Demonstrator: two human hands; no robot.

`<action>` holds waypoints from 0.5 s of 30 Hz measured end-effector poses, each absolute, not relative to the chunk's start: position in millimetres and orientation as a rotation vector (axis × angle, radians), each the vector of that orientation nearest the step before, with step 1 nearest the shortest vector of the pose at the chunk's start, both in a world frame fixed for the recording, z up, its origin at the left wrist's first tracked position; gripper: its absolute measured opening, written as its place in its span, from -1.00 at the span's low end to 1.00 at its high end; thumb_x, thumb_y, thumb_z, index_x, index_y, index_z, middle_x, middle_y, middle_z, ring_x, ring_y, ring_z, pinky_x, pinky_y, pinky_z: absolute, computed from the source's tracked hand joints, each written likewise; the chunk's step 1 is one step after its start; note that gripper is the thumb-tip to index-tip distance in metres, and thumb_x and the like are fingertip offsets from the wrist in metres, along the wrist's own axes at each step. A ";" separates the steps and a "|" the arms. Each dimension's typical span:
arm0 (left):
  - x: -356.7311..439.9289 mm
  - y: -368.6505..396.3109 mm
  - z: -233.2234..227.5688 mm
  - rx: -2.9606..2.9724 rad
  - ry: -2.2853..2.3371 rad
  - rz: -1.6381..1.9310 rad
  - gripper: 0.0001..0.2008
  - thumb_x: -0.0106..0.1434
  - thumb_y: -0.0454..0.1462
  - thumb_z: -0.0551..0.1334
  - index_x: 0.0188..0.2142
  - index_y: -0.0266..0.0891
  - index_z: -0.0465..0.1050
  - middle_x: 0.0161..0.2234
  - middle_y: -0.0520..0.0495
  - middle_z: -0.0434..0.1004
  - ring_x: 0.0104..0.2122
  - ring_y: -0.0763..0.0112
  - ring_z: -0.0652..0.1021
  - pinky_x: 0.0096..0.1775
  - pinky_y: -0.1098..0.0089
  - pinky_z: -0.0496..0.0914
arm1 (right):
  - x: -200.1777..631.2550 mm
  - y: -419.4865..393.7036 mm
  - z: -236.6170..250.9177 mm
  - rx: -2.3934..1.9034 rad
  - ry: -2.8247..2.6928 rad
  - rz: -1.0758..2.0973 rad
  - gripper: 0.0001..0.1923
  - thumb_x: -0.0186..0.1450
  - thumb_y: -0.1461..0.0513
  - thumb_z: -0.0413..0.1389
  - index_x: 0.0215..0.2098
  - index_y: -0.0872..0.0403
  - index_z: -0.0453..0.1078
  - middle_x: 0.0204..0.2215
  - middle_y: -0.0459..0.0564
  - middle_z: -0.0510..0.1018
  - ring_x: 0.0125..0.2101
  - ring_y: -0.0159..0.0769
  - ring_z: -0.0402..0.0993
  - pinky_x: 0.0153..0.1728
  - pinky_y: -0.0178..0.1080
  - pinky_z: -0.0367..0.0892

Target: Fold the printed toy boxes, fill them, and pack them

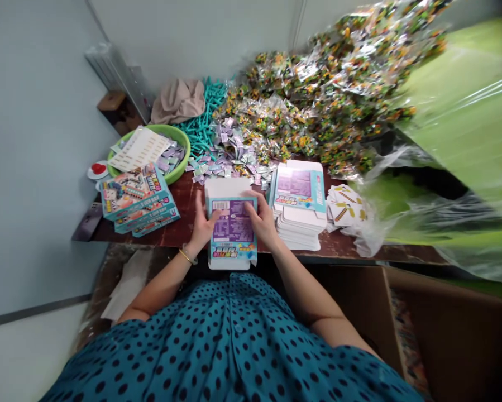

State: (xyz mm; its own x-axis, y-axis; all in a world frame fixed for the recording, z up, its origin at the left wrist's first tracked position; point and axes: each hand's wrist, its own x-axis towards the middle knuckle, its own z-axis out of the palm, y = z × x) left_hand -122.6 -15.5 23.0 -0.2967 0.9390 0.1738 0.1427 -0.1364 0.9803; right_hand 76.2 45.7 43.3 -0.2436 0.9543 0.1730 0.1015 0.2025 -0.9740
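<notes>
A flat-folded carton (233, 230) with a purple panel and teal edges lies at the near edge of the brown table (183, 201). My left hand (201, 223) grips its left side and wears a gold bangle at the wrist. My right hand (262, 219) presses on its right side, fingers over the purple panel. Just right of it stands a stack of flat cartons (300, 209) of the same print. Three assembled boxes (138, 201) are stacked at the left.
A green bowl (179, 159) holds paper sheets and small packets. Teal sticks (204, 120), purple packets (229, 151) and a large heap of cellophane toy bags (330, 89) fill the back. Printed cards (347, 207) lie right; a cardboard box (422, 329) stands below.
</notes>
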 end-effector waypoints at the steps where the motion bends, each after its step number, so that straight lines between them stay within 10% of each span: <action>1: -126.9 -19.1 22.6 1.259 1.523 1.545 -0.27 0.33 0.07 0.30 0.37 -0.10 0.14 0.20 -0.22 0.47 0.13 0.18 0.54 0.11 0.22 0.45 | 70.1 47.2 39.4 -1.046 -1.599 1.216 -0.55 0.41 -0.11 0.03 0.05 -0.01 0.43 -0.15 -0.03 0.60 -0.19 -0.19 0.51 -0.08 -0.17 0.43; 7: -151.4 -66.7 5.3 1.227 1.742 1.381 -0.64 0.33 0.02 0.27 -0.25 -0.23 0.59 -0.27 -0.08 0.64 -0.23 0.28 0.59 -0.12 0.35 0.42 | 57.0 28.8 -11.2 -1.119 -1.901 1.676 -0.26 0.33 -0.35 -0.15 -0.57 0.06 0.30 -0.62 -0.08 0.35 -0.52 -0.29 0.30 -0.40 -0.24 0.31; 11: -144.8 -91.6 -3.7 0.914 1.697 1.480 -0.65 0.35 -0.02 0.22 -0.38 -0.23 0.53 -0.45 0.01 0.50 -0.44 0.41 0.46 -0.38 0.45 0.32 | 57.1 29.9 -20.7 -0.887 -1.977 1.876 -0.27 0.34 -0.33 -0.09 -0.36 0.09 0.54 -0.37 0.02 0.59 -0.27 -0.17 0.50 -0.14 -0.15 0.44; 15: -137.2 -85.8 0.7 0.557 1.503 1.649 -0.61 0.19 -0.18 0.31 0.02 -0.17 0.48 -0.25 0.03 0.61 -0.38 0.42 0.54 -0.33 0.45 0.38 | 41.9 60.0 -10.1 -0.872 -2.055 1.440 -0.56 0.41 -0.05 0.07 0.06 0.01 0.53 0.03 0.11 0.58 0.03 -0.14 0.46 0.07 -0.09 0.39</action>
State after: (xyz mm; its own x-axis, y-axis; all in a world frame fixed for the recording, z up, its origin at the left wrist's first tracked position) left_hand -137.2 -85.8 0.7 -0.5686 0.7984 -0.1982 -0.2711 0.0456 0.9615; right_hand 41.9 60.0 -10.1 -0.6816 0.7313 0.0251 0.2261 0.2431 -0.9433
